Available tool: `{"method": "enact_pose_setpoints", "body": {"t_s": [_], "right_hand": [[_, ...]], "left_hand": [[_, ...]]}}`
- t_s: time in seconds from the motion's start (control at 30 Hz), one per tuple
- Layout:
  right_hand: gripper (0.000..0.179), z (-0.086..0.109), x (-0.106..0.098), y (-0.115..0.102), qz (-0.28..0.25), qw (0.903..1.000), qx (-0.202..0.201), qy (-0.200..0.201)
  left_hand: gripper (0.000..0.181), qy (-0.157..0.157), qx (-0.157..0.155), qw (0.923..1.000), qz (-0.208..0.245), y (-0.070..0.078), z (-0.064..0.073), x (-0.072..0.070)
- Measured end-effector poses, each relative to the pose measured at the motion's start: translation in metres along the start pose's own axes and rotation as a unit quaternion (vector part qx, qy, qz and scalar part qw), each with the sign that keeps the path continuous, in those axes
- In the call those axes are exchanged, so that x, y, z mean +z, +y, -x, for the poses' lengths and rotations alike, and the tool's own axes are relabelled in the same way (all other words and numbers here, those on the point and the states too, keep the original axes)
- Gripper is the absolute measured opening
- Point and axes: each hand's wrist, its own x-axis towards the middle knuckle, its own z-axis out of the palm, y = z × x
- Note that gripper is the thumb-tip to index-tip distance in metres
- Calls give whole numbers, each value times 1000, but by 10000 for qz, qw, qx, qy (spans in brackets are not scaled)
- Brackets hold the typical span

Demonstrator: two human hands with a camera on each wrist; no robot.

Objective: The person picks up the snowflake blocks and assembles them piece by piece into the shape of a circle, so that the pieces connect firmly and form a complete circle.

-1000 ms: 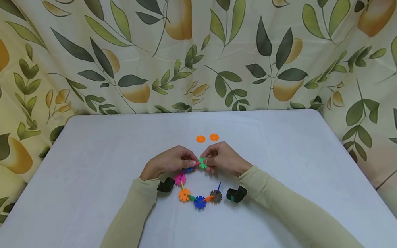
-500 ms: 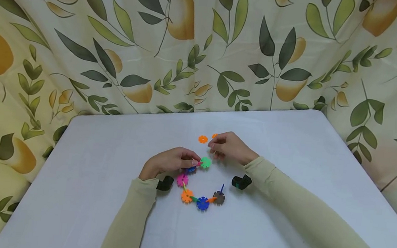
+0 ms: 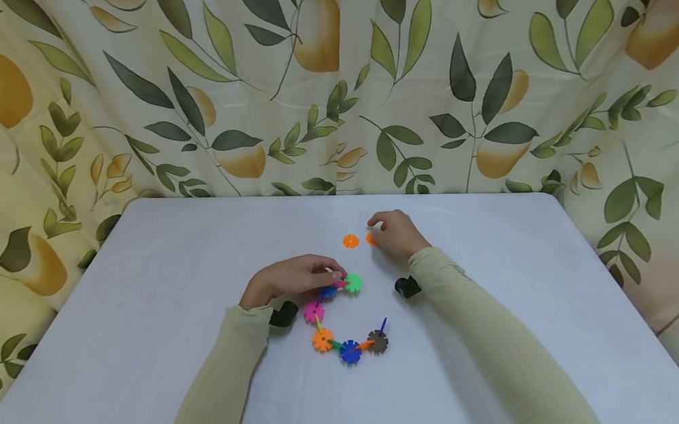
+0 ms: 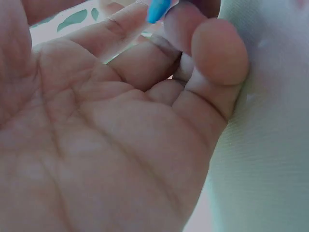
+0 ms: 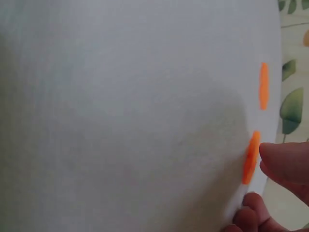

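A curved chain of interlocking notched plastic discs [image 3: 350, 352] lies on the table, with a gap on its right side. At its far end, my left hand [image 3: 299, 280] pinches the chain by a reddish-pink disc [image 3: 341, 284], next to a green disc [image 3: 354, 283]. The left wrist view shows the palm, curled fingers and a bit of blue disc [image 4: 158, 10]. Beyond the chain, my right hand [image 3: 397, 235] reaches over a loose orange disc [image 3: 371, 239], partly covering it. In the right wrist view, the thumb is close beside that orange disc [image 5: 251, 158], with no grip visible.
Another loose orange disc [image 3: 351, 241] lies just left of the right hand. The chain's other end is a brown disc [image 3: 378, 342] with a blue disc standing upright in it. A white cloth covers the table [image 3: 189, 238]; a leaf-patterned curtain [image 3: 338, 102] hangs behind.
My right hand has let go of the green disc and moved away, up to the loose orange discs. The left hand keeps holding the chain in nearly the same place.
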Motion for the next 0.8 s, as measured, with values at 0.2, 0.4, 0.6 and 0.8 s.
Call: {"method": "enact_pose_setpoints", "body": {"t_s": [0.2, 0.4, 0.6, 0.8], "right_hand": [[20, 2, 1, 5, 288, 9995, -88, 90], [9, 4, -1, 5, 275, 9995, 13, -129], [19, 13, 1, 5, 259, 9990, -50, -364], [24, 23, 0, 5, 246, 9984, 125, -484]], "left_hand": [[37, 78, 69, 9999, -41, 3, -4, 3], [29, 199, 38, 9998, 13, 5, -5, 3], [21, 250, 149, 9995, 106, 5, -4, 5], [20, 354, 213, 9991, 21, 4, -4, 5]]}}
